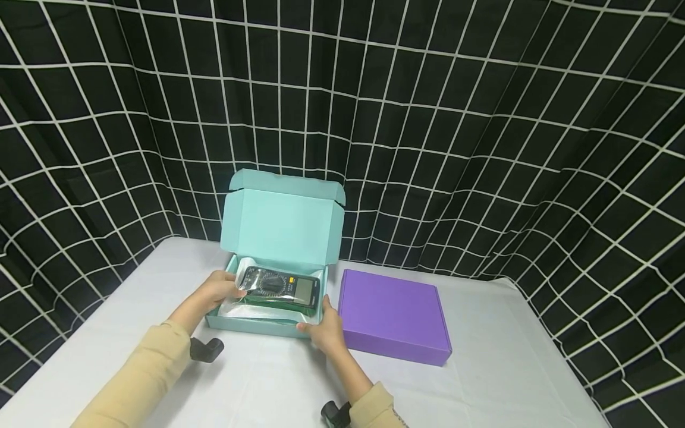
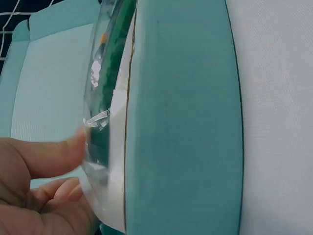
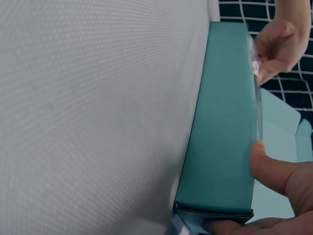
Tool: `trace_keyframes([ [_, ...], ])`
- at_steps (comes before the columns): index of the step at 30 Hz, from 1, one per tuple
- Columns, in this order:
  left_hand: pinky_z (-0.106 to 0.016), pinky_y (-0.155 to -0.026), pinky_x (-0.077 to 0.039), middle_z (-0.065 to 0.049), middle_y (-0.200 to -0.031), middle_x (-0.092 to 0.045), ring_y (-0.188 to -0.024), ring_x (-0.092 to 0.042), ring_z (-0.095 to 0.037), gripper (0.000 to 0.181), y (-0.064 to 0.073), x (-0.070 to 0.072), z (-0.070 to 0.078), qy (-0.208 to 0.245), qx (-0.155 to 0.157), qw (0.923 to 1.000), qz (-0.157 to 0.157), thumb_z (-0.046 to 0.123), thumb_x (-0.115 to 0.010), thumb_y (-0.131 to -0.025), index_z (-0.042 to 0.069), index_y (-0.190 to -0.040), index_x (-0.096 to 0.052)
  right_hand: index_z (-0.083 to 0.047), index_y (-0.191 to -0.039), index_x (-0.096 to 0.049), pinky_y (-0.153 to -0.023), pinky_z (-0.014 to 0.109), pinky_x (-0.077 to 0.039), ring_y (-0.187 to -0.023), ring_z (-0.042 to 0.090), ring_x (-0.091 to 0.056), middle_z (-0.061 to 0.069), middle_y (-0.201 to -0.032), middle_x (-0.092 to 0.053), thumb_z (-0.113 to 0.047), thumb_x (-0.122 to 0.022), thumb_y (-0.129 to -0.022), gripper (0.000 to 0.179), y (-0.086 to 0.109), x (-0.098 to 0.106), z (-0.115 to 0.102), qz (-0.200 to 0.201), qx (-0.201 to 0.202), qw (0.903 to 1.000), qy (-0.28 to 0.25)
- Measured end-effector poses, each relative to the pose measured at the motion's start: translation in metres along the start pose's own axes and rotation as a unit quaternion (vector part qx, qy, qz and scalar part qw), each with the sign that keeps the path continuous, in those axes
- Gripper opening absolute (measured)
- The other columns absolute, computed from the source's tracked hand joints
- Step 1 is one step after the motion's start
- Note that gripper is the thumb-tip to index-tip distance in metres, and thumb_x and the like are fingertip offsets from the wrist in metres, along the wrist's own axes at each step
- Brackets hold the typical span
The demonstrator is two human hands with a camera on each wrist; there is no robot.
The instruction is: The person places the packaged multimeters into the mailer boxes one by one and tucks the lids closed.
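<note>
A teal cardboard box (image 1: 251, 325) stands on the table with its lid (image 1: 283, 226) raised at the back. Inside lies a dark multimeter (image 1: 273, 284) with green edges, wrapped in clear plastic over pale white packing (image 1: 235, 308). At the box's left end, my left hand (image 1: 219, 286) pinches the wrapped multimeter; in the left wrist view its thumb (image 2: 58, 155) presses the clear wrap. My right hand (image 1: 327, 329) grips the front right corner of the box. The right wrist view shows that thumb (image 3: 274, 169) on the top edge, fingers round the end wall.
A closed purple box (image 1: 393, 309) lies close to the right of the teal one. Both stand on a white-covered table (image 1: 497, 356). Black curtain (image 1: 428, 131) with a white grid rises behind and at both sides. Dark wrist mounts (image 1: 206, 349) stick out near both sleeves.
</note>
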State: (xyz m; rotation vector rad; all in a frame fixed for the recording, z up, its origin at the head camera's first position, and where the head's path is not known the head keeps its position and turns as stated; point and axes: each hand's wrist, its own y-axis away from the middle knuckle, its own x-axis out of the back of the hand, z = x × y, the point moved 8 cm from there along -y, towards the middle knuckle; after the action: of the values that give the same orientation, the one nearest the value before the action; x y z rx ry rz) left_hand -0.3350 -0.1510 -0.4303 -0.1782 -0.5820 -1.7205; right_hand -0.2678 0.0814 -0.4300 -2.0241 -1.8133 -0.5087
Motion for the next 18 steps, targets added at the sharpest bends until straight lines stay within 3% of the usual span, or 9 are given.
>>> trace_keyframes([
  [4,-0.057,-0.094,-0.028,-0.039,-0.127,-0.027,-0.116,-0.027,-0.051,0.059,0.000,0.002,0.002,-0.029,0.010,0.9994,0.017,0.001,-0.057,-0.078,-0.022,-0.123,-0.028,0.013,-0.131,-0.026,-0.099,0.045,-0.028,-0.122,0.037,-0.030,0.026,-0.133,-0.032,-0.009,-0.075,-0.063,0.087,0.000,-0.001,0.000,0.001,0.001,1.0000,-0.006],
  [7,-0.051,-0.090,-0.038,-0.038,-0.122,-0.035,-0.101,-0.044,-0.043,0.057,-0.002,0.002,-0.002,-0.047,0.022,0.9983,0.026,0.001,-0.058,-0.077,-0.023,-0.121,-0.031,0.014,-0.131,-0.026,-0.099,0.045,-0.029,-0.122,0.038,-0.030,0.027,-0.133,-0.032,-0.009,-0.075,-0.063,0.086,0.000,-0.001,0.000,0.001,0.004,1.0000,-0.009],
  [9,-0.050,-0.088,-0.040,-0.039,-0.120,-0.037,-0.096,-0.047,-0.040,0.056,-0.003,0.001,-0.005,-0.069,0.027,0.9966,0.036,0.001,-0.059,-0.077,-0.023,-0.120,-0.033,0.014,-0.131,-0.026,-0.099,0.045,-0.029,-0.121,0.038,-0.031,0.027,-0.132,-0.032,-0.008,-0.075,-0.063,0.087,0.000,-0.001,0.001,0.001,0.005,0.9999,-0.011],
  [14,-0.055,-0.089,-0.036,-0.039,-0.119,-0.037,-0.109,-0.038,-0.050,0.053,-0.007,0.000,-0.008,-0.121,0.028,0.9903,0.063,0.003,-0.060,-0.076,-0.023,-0.116,-0.037,0.013,-0.131,-0.026,-0.099,0.046,-0.028,-0.121,0.038,-0.031,0.027,-0.132,-0.034,-0.009,-0.076,-0.062,0.088,0.000,0.000,0.001,0.004,0.004,0.9999,-0.011],
  [18,-0.055,-0.086,-0.038,-0.038,-0.115,-0.042,-0.107,-0.040,-0.050,0.049,-0.008,0.000,-0.003,-0.151,0.009,0.9847,0.086,0.003,-0.061,-0.075,-0.022,-0.112,-0.042,0.013,-0.131,-0.026,-0.099,0.046,-0.028,-0.121,0.038,-0.031,0.027,-0.132,-0.033,-0.009,-0.076,-0.061,0.089,0.000,0.001,-0.001,0.005,0.004,0.9999,-0.009],
])
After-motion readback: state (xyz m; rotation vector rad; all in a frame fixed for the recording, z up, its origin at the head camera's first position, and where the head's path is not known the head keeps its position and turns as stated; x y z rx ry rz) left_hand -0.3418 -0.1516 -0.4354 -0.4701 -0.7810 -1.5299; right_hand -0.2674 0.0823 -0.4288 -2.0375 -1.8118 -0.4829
